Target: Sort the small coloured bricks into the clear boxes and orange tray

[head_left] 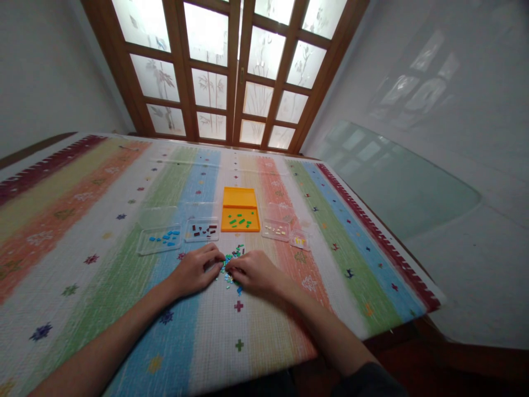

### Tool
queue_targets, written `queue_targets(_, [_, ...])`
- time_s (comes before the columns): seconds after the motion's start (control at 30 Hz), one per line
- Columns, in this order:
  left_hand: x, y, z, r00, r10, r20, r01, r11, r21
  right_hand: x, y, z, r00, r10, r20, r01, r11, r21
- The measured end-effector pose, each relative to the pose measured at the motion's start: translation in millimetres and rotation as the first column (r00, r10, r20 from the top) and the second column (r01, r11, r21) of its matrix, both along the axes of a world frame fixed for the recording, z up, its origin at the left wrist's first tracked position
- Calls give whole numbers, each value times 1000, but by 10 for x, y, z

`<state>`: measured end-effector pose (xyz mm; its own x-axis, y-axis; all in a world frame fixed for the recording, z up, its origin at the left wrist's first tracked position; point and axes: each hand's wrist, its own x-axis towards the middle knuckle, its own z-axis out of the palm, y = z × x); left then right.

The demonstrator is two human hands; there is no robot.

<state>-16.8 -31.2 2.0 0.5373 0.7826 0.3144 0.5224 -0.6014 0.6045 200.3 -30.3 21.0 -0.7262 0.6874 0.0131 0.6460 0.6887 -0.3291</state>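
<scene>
A loose pile of small toy building bricks (228, 279), mostly green and blue with a few dark ones, lies on the striped tablecloth between my hands. On its left edge rests my left hand (197, 270), fingers curled and thumb drawn in toward the fingertips. My right hand (257, 271) is at the pile's right side, its thumb and fingers pinched together among the bricks. Whatever either hand has between its fingertips is too small to make out. Just beyond the pile, an open orange case (239, 197) contains several green bricks (242, 221).
Left of the case are clear boxes with blue bricks (170, 237) and dark brown bricks (195, 234). To its right, one clear box (275, 237) has cream bricks and a smaller box (298, 246) has yellow ones. A glazed wooden door (239, 82) stands behind the table.
</scene>
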Motion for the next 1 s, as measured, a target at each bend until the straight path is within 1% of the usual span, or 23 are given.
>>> queue_targets(0.17, [14, -1, 5, 1000, 3, 11, -3, 1000, -2, -1, 4, 71, 999, -36, 31, 36, 999, -12])
queue_targets(0.33, [12, -12, 16, 1000, 4, 2, -4, 1000, -15, -14, 0, 110, 997, -25, 70, 25, 1000, 1])
queue_targets(0.63, [9, -14, 3, 1000, 16, 6, -16, 999, -28, -80, -43, 181, 983, 17, 185, -30, 997, 67])
queue_targets(0.77, [10, -10, 2, 1000, 12, 9, -12, 1000, -29, -136, -82, 178, 967, 43, 252, -70, 992, 101])
queue_targets(0.9, [11, -7, 8, 1000, 11, 5, -11, 1000, -27, -162, -98, 127, 971, 56, 232, -85, 989, 117])
queue_targets(1.0, [10, -5, 13, 1000, 5, 14, -5, 1000, -22, -143, -88, 74, 983, 54, 174, -77, 989, 129])
